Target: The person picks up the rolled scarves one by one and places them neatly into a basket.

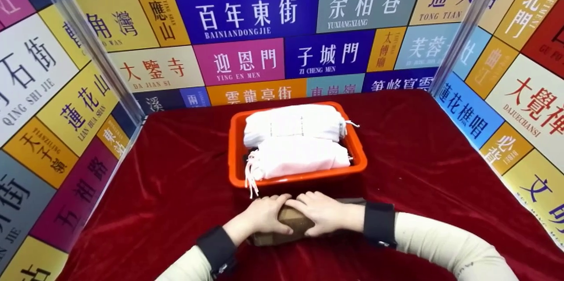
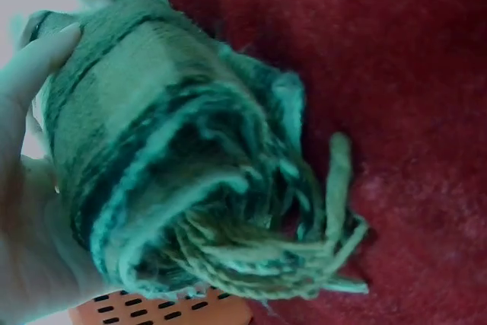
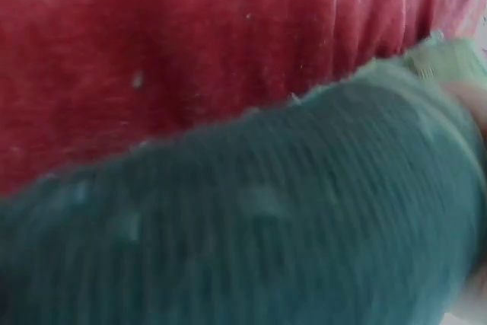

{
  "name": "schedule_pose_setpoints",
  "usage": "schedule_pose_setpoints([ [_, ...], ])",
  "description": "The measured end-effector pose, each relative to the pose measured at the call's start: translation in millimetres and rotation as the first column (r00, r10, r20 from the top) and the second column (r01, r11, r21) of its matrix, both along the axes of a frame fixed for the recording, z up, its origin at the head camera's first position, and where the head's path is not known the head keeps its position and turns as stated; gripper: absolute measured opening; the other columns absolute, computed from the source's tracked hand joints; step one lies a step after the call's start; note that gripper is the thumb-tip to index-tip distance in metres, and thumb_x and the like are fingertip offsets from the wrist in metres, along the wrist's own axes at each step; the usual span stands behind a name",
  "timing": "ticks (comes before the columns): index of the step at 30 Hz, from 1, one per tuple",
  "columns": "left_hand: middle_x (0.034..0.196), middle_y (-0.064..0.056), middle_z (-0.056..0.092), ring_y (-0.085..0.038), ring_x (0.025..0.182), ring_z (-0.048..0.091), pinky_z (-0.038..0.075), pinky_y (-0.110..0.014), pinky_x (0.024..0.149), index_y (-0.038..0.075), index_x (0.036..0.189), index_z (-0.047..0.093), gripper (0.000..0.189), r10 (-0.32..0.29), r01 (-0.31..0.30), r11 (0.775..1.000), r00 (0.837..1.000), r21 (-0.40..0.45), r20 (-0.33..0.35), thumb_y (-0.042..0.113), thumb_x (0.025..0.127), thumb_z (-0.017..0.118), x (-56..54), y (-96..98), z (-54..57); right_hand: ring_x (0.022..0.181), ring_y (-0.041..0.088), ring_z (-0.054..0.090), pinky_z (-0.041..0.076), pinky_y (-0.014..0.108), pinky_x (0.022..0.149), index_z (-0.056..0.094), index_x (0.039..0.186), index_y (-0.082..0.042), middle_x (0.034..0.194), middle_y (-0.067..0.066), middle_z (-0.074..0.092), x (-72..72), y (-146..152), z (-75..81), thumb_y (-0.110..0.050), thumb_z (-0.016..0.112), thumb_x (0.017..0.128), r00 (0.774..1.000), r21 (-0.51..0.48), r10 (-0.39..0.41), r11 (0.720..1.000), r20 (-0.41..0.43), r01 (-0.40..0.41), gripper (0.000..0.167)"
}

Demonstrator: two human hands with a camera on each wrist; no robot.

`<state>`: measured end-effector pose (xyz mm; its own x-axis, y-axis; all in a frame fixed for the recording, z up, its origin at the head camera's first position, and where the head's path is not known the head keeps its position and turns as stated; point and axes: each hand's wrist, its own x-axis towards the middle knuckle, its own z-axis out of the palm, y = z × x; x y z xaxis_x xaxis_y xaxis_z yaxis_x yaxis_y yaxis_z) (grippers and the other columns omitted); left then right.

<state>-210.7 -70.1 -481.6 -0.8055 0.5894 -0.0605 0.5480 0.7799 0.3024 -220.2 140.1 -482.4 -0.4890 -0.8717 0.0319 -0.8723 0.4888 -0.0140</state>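
Both hands grip a rolled-up brown scarf [image 1: 294, 223] over the red cloth, in front of the basket. My left hand [image 1: 264, 216] curls round its left part, and my right hand [image 1: 325, 213] curls round it just to the right, thumbs close together. In the left wrist view the rolled scarf [image 2: 144, 74] shows its spiral end, with twisted fringe [image 2: 251, 256] spilling out. The right wrist view is largely filled by the scarf's ribbed dark side [image 3: 251, 226], blurred, with part of the hand at the right edge.
An orange plastic basket [image 1: 232, 153] stands just beyond the hands. Inside lie two white fringed rolls, one farther back [image 1: 293, 122] and one nearer [image 1: 304, 155]. Dark red cloth [image 1: 176, 193] covers the table. Sign-printed panels [image 1: 246, 12] enclose the back and sides.
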Motion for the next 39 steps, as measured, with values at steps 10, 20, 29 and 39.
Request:
schedule_pose_setpoints([
  [10, 0.113, -0.011, 0.058, -0.031, 0.096, 0.057, 0.047, -0.041, 0.078, 0.015, 0.132, 0.043, 0.093, 0.011, -0.005, 0.996, 0.998, -0.091, 0.066, 0.056, 0.055, 0.076, -3.5, -6.7, -6.6, 0.113, 0.022, 0.047, 0.040, 0.039, 0.094, 0.023, 0.144, -0.013, 0.128, 0.009, 0.047, -11.3, 51, 1.5, -0.042, 0.079, 0.061, 0.865, 0.071, -0.170, 0.985, 0.473, 0.155, 0.104],
  [20, 0.104, -0.011, 0.057, -0.028, 0.090, 0.059, 0.048, -0.038, 0.076, 0.016, 0.124, 0.045, 0.089, 0.048, -0.025, 0.986, 0.990, -0.167, 0.136, 0.052, 0.051, 0.081, -4.1, -15.9, -10.1, 0.108, 0.023, 0.049, 0.040, 0.042, 0.091, 0.033, 0.136, -0.020, 0.119, 0.007, 0.051, -18.7, 84, -6.8, -0.034, 0.082, 0.057, 0.841, 0.143, -0.242, 0.970, 0.483, 0.197, 0.094],
  [29, 0.100, -0.011, 0.058, -0.028, 0.089, 0.059, 0.048, -0.037, 0.077, 0.015, 0.123, 0.045, 0.088, 0.077, -0.053, 0.988, 0.982, -0.143, 0.170, 0.047, 0.050, 0.083, -4.1, -17.1, -18.4, 0.098, 0.018, 0.053, 0.043, 0.036, 0.084, 0.041, 0.127, -0.016, 0.109, 0.001, 0.056, -22.9, 89, -14.0, -0.024, 0.077, 0.057, 0.848, 0.104, -0.231, 0.973, 0.478, 0.207, 0.080],
  [39, 0.086, 0.000, 0.064, -0.020, 0.079, 0.061, 0.047, -0.031, 0.065, 0.018, 0.102, 0.054, 0.058, 0.027, -0.021, 0.999, 0.980, -0.033, 0.196, 0.028, 0.053, 0.083, -11.7, -16.2, -24.1, 0.089, 0.017, 0.053, 0.043, 0.032, 0.074, 0.048, 0.122, -0.021, 0.101, -0.005, 0.060, -19.5, 94, -13.2, -0.019, 0.075, 0.058, 0.843, 0.006, -0.186, 0.977, 0.504, 0.212, 0.070],
])
